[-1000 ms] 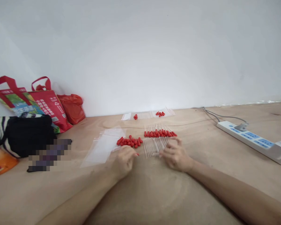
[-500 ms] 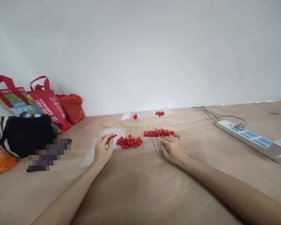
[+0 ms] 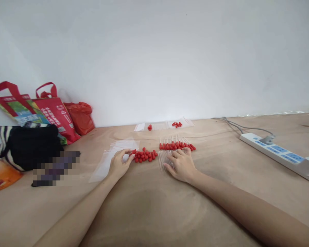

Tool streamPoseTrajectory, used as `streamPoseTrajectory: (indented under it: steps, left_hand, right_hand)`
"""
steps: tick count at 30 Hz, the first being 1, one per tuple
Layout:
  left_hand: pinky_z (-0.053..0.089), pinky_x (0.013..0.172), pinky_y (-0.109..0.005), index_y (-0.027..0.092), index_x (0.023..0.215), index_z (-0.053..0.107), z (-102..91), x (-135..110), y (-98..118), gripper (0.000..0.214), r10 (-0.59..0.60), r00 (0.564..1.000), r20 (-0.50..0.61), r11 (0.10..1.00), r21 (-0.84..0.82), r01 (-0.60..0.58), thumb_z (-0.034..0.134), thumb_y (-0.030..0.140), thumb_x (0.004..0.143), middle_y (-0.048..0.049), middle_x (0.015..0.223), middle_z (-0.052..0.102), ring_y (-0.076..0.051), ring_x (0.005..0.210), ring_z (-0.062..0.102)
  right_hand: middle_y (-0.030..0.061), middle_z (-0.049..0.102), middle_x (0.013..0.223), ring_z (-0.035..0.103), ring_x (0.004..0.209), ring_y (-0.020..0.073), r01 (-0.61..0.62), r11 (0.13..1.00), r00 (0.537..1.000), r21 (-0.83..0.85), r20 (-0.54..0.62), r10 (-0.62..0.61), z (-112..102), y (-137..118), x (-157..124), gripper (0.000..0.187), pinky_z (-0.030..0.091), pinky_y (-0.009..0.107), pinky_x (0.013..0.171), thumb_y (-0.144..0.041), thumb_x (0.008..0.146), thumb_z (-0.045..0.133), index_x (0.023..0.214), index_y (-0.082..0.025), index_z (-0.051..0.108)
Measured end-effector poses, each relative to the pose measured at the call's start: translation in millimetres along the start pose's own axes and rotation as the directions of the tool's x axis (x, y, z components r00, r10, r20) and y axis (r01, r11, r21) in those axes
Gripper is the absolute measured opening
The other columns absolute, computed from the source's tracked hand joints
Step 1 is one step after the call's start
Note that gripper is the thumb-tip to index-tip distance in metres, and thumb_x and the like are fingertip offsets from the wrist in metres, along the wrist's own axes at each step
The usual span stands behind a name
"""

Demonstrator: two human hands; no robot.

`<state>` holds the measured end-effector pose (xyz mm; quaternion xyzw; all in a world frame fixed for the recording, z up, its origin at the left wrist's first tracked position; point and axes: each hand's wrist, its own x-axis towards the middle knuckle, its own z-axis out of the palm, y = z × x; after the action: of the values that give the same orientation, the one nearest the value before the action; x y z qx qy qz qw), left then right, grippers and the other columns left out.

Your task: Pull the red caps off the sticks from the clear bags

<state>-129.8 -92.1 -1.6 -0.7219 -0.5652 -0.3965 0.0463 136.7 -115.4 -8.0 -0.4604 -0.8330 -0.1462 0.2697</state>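
My left hand [image 3: 120, 163] is at the left edge of a loose pile of red rubber dropper bulbs [image 3: 145, 156], thumb and forefinger closed around a bulb there. To its right, my right hand [image 3: 181, 164] rests with fingers apart over a row of thin clear glass tubes [image 3: 163, 161]; its fingertips partly cover them. Just beyond lies a row of tubes capped with red bulbs [image 3: 173, 146], their glass ends pointing away from me. Clear plastic zip bags [image 3: 105, 161] lie flat beside and under my left hand.
Near the wall lie another small bag [image 3: 139, 127], loose red bulbs [image 3: 177, 124] and more tubes. A white power strip [image 3: 280, 152] with a grey cable is on the right. Shopping bags [image 3: 59, 116], a black bag [image 3: 33, 145] and a blurred-out dark item [image 3: 56, 168] sit at left.
My left hand has moved right, from above the bags to the bulb pile. My right hand has shifted left and nearer over the bare tubes, away from the capped row's right end.
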Motion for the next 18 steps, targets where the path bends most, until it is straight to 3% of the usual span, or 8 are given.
streamPoseTrajectory:
  steps: [4, 7, 13, 15, 18]
  left_hand:
    - [0.047, 0.074, -0.030, 0.018, 0.084, 0.058, -1.9, -1.0, 1.6, 0.024, -0.030, 1.000, 0.005, 1.000, -0.006, 0.030, 0.047, 0.038, 0.076, -0.0037, 0.082, 0.065, -0.018, 0.080, 0.060]
    - [0.047, 0.072, -0.028, 0.019, 0.085, 0.058, -2.6, -1.7, 0.9, 0.025, -0.053, 0.999, -0.003, 0.998, -0.031, 0.053, 0.045, 0.038, 0.077, -0.0031, 0.083, 0.065, -0.017, 0.080, 0.060]
    - [0.044, 0.076, -0.030, 0.017, 0.081, 0.058, -6.9, 1.7, 4.3, 0.023, -0.014, 0.990, -0.140, 1.000, -0.006, 0.013, 0.045, 0.036, 0.077, -0.0039, 0.080, 0.064, -0.017, 0.079, 0.058]
    - [0.042, 0.077, -0.031, 0.018, 0.079, 0.060, -6.9, 8.1, 15.3, 0.022, 0.030, 0.995, -0.100, 0.999, 0.047, -0.025, 0.046, 0.034, 0.077, -0.0038, 0.079, 0.063, -0.018, 0.080, 0.057]
    - [0.040, 0.080, -0.034, 0.021, 0.073, 0.063, 0.4, 25.0, 42.4, 0.021, 0.020, 0.994, 0.109, 0.981, 0.191, -0.041, 0.049, 0.037, 0.074, -0.0039, 0.080, 0.062, -0.021, 0.084, 0.055]
  right_hand:
    - [0.0062, 0.058, 0.076, 0.044, 0.078, 0.0188, 0.019, 1.000, 1.000, 0.022, 0.023, -0.019, -2.3, 0.0, -2.3, 0.040, 0.019, 0.039, 0.079, -0.052, 0.078, 0.043, 0.079, -0.018, 0.062]
    - [0.0057, 0.058, 0.078, 0.045, 0.079, 0.0184, 0.018, 0.999, 1.000, 0.041, -0.022, -0.017, -1.8, 4.1, -6.2, 0.038, 0.019, 0.038, 0.080, -0.052, 0.078, 0.044, 0.083, -0.019, 0.063]
    - [0.0032, 0.057, 0.073, 0.046, 0.075, 0.0162, -0.021, 0.998, 0.991, 0.061, -0.129, 0.029, -6.2, 19.9, -19.4, 0.029, 0.021, 0.036, 0.080, -0.043, 0.081, 0.045, 0.086, -0.022, 0.064]
    - [0.0027, 0.057, 0.071, 0.046, 0.073, 0.0154, -0.039, 0.996, 0.987, 0.079, -0.149, 0.051, -8.5, 24.4, -23.7, 0.028, 0.021, 0.036, 0.081, -0.041, 0.081, 0.045, 0.085, -0.022, 0.064]
    - [0.0023, 0.056, 0.069, 0.046, 0.071, 0.0141, -0.060, 0.994, 0.982, 0.096, -0.173, 0.076, -10.8, 28.0, -28.5, 0.026, 0.021, 0.035, 0.081, -0.038, 0.082, 0.045, 0.083, -0.022, 0.065]
